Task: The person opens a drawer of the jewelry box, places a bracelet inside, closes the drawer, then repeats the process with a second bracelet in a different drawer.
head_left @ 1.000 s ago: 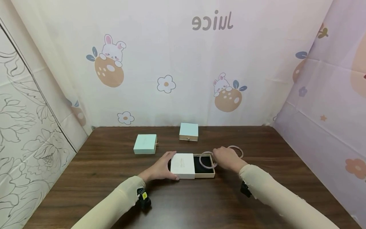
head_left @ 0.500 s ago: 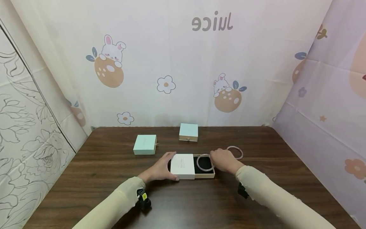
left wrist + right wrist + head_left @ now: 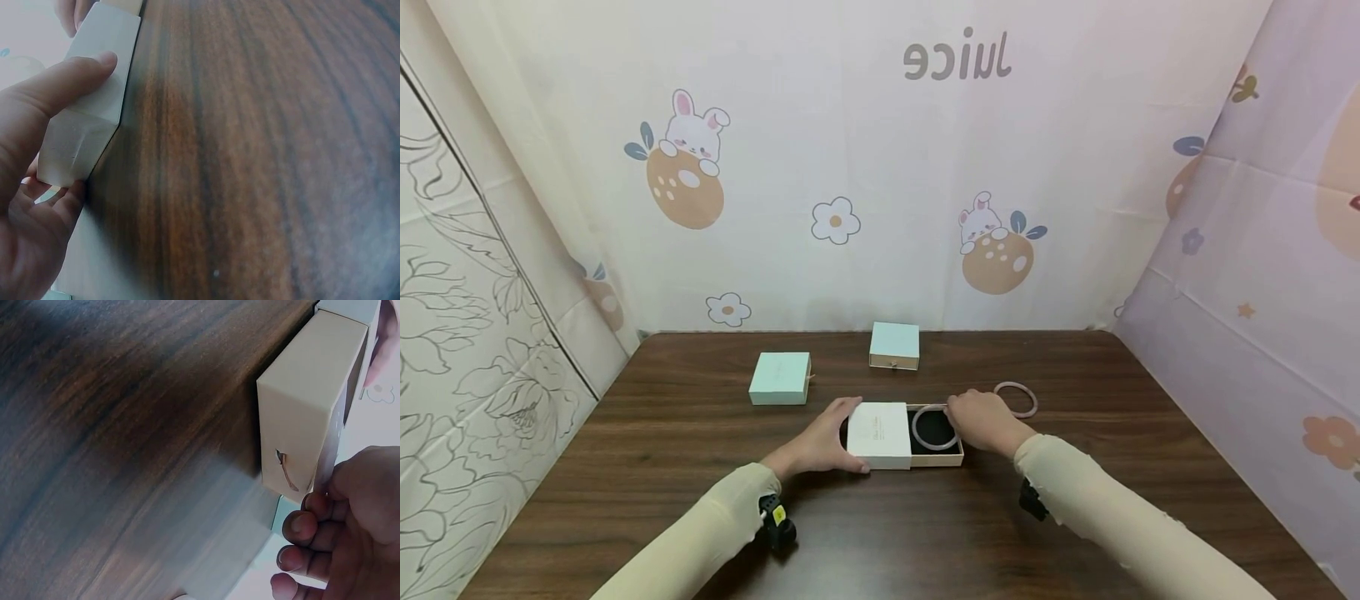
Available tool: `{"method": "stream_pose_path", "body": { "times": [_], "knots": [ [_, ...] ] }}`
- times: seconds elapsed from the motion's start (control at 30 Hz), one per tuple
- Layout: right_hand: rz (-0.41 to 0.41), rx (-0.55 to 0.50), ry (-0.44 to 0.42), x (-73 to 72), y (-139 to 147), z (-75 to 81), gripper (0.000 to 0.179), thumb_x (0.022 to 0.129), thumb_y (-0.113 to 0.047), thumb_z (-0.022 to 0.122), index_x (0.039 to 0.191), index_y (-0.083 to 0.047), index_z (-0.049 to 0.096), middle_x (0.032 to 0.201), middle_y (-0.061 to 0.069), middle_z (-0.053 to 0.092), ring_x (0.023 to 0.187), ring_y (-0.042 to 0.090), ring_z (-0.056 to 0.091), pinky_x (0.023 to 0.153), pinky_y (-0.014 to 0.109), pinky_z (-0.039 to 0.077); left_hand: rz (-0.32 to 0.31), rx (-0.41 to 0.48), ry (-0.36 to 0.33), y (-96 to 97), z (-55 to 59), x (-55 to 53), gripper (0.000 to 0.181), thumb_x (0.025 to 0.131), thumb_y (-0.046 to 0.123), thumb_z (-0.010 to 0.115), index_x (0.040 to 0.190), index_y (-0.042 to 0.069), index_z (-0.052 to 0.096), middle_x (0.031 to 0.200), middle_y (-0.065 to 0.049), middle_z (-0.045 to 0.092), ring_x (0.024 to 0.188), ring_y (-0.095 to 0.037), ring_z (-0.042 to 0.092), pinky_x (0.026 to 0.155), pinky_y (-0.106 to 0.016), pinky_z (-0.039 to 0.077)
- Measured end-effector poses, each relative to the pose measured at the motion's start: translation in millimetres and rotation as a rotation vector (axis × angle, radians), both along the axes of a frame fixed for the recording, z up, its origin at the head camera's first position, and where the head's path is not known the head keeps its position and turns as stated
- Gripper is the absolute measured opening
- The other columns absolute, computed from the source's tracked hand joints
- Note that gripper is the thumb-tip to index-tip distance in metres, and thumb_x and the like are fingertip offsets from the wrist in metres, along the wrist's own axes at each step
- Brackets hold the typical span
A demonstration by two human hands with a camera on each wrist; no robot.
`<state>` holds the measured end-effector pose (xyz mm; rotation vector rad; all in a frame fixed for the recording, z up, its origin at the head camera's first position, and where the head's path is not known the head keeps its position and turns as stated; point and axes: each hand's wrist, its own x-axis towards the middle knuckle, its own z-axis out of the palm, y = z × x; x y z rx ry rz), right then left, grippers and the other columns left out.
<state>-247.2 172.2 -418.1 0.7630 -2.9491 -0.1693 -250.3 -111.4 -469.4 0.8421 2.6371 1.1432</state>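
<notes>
My left hand point(image 3: 816, 437) grips the white sleeve point(image 3: 878, 435) of a drawer-style jewellery box, thumb along the near side and fingers round the far side. Out of the sleeve's right end juts the cream drawer point(image 3: 297, 434), with a black lining and a small ribbon pull on its front. A pale pinkish bangle point(image 3: 934, 447) lies over the lining, tilt unclear. My right hand point(image 3: 988, 418) pinches this bangle between thumb and forefinger at the drawer's right end, the other fingers curled. Beyond that hand, a second bangle point(image 3: 1035, 402) rests on the table, partly hidden.
Two mint-green boxes stand farther back on the dark wooden table point(image 3: 880, 542): one box point(image 3: 780, 378) at the left, another box point(image 3: 894, 343) near the back edge. A printed curtain point(image 3: 865, 167) hangs behind the table and along the right side.
My right hand has moved a little left and lower with the bangle, which now sits farther over the drawer. My left hand and the box have stayed put.
</notes>
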Motion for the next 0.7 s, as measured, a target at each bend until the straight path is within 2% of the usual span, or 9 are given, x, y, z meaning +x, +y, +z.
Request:
{"method": "stream_pose_path", "body": {
  "times": [0.27, 0.7],
  "knots": [
    [0.018, 0.009, 0.025, -2.0, -1.6, -3.3, 0.024, 0.098, -0.016, 0.051, 0.079, -0.004, 0.060, 0.065, 0.005, 0.054, 0.065, 0.023, 0.057, 0.051, 0.038, 0.046, -0.010, 0.020, 0.007, 0.2, 1.0, 0.0, 0.109, 0.065, 0.034, 0.088, 0.148, -0.002, 0.027, 0.144, -0.017, 0.033, 0.123, -0.028, 0.041, 0.099, -0.047, 0.035],
    [0.046, 0.017, 0.093, -1.1, -3.8, -4.1, 0.029, 0.096, -0.019, 0.053, 0.069, -0.010, 0.057, 0.058, 0.000, 0.048, 0.056, 0.018, 0.051, 0.048, 0.036, 0.043, -0.010, 0.012, 0.000, -0.2, 1.1, -0.3, 0.109, 0.066, 0.035, 0.087, 0.149, -0.001, 0.025, 0.145, -0.017, 0.032, 0.125, -0.028, 0.040, 0.099, -0.047, 0.035]
  ]
}}
